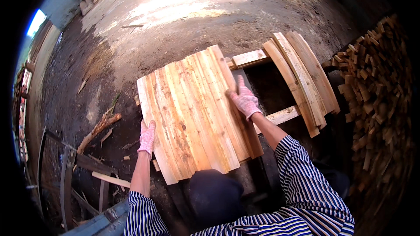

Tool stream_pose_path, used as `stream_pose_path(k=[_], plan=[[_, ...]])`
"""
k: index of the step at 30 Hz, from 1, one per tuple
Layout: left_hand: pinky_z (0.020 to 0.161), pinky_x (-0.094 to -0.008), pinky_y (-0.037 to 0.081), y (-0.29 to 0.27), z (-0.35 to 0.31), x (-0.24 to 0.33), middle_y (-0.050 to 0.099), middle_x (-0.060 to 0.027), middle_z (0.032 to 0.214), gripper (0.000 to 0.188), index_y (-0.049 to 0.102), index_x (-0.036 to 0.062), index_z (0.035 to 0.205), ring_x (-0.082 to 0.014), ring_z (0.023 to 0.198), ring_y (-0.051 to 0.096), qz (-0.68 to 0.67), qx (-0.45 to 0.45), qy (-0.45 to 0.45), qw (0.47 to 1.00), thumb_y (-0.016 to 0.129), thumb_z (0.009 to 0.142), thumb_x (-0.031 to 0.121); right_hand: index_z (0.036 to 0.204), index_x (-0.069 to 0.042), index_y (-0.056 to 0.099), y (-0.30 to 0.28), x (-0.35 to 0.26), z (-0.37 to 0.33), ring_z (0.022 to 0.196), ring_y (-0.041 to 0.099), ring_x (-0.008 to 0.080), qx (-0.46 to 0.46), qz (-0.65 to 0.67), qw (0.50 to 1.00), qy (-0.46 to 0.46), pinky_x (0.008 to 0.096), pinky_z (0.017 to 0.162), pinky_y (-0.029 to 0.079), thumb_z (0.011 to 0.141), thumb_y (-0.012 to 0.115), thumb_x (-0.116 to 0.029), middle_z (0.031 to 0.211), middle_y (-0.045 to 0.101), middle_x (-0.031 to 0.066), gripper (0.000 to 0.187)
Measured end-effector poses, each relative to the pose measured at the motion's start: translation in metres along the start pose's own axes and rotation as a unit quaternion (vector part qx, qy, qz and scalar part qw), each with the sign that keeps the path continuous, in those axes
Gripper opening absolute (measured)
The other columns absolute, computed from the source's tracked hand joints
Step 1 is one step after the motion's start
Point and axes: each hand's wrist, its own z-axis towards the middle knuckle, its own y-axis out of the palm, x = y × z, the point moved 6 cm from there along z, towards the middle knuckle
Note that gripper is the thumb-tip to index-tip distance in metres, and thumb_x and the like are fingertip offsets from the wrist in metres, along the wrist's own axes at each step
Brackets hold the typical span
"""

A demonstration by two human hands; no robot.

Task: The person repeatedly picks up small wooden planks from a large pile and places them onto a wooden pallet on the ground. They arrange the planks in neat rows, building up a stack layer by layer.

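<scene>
Several pale planed wooden boards (183,113) lie side by side, edges together, forming a flat layer in front of me. At the layer's left edge is my left hand (147,137) in a pinkish-white work glove, gripping the outermost board with the thumb on top; its other fingers are partly hidden. My right hand (245,99), gloved alike, rests against the right edge of the layer. Its thumb touches the last board while the index finger stretches away from it, so the hand is open. Under the boards runs a wooden frame, with one rail (249,58) showing at the far side.
More loose boards (302,78) lie across the frame's right end, beyond a dark gap. A tall pile of cut wood pieces (378,83) stands at the right. A rough branch (99,132) and metal bars (68,183) are on the left. The dirt floor (175,30) stretches ahead.
</scene>
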Motion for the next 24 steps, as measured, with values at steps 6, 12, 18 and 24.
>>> stream_pose_path(k=[6,12,18,24], plan=[[0.121,-0.0386,0.033,-0.051,0.002,0.041,0.047,-0.0164,0.159,0.084,0.042,0.0037,0.157,-0.0288,0.149,0.042,0.088,-0.121,0.040,0.988,0.051,0.102,0.066,0.163,-0.001,0.025,0.005,0.070,0.002,0.137,0.055,0.0340,0.012,0.059,0.998,-0.007,0.0366,0.110,0.044,0.095,0.062,-0.062,0.149,0.055,0.0250,0.098],[0.127,-0.0503,0.014,-0.003,0.013,0.008,0.020,-0.0037,0.174,0.107,0.028,0.0126,0.165,-0.0264,0.161,0.011,-0.107,-0.252,-0.089,0.958,0.059,0.088,0.080,0.156,-0.002,0.042,0.032,0.103,-0.005,0.129,0.058,0.0239,-0.087,0.304,0.947,0.058,0.0356,0.111,0.044,0.099,0.055,-0.066,0.146,0.059,0.0147,0.086],[0.123,-0.0550,0.022,0.005,0.000,0.013,0.031,-0.0018,0.170,0.087,0.041,0.0196,0.161,-0.0220,0.157,0.023,-0.157,-0.263,-0.164,0.938,0.067,0.092,0.066,0.142,-0.002,0.058,0.048,0.080,-0.020,0.115,0.065,0.0206,-0.097,0.372,0.921,0.071,0.0348,0.103,0.051,0.104,0.052,-0.062,0.130,0.068,0.0098,0.071],[0.121,-0.0683,0.006,-0.004,0.016,0.021,0.024,-0.0017,0.173,0.087,0.031,0.0224,0.165,-0.0277,0.160,0.015,-0.102,-0.207,-0.090,0.969,0.056,0.096,0.069,0.145,0.000,0.056,0.073,0.078,-0.017,0.126,0.060,0.0211,-0.122,0.442,0.885,0.079,0.0339,0.109,0.047,0.107,0.048,-0.053,0.141,0.062,0.0122,0.065]])
